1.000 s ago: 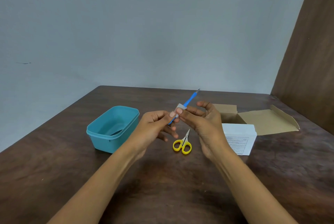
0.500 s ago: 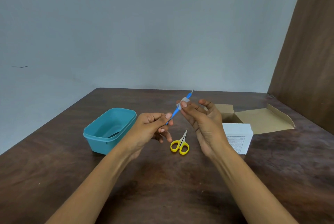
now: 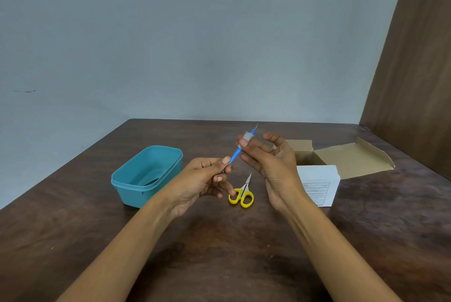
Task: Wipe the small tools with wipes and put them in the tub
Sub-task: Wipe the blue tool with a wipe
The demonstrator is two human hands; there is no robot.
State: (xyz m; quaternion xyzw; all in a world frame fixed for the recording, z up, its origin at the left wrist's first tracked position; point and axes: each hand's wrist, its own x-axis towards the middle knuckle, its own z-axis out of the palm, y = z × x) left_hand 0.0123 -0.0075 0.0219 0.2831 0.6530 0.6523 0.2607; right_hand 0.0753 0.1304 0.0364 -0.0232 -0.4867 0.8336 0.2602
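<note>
My left hand (image 3: 203, 179) pinches the lower end of a thin blue tool (image 3: 234, 155) with a metal tip, held slanting up to the right above the table. My right hand (image 3: 271, 162) pinches a small white wipe (image 3: 248, 136) folded round the tool's upper part, just below the tip. Small yellow-handled scissors (image 3: 242, 195) lie on the table under my hands. The teal tub (image 3: 148, 175) stands open to the left, with a dark thing lying on its bottom.
An open brown cardboard box (image 3: 341, 157) with a white printed front lies right of my hands on the dark wooden table (image 3: 219, 253). A brown wooden panel (image 3: 419, 70) rises at the far right. A pale wall stands behind.
My right hand has slid the wipe up the blue tool towards its metal tip. My left hand keeps hold of the lower end.
</note>
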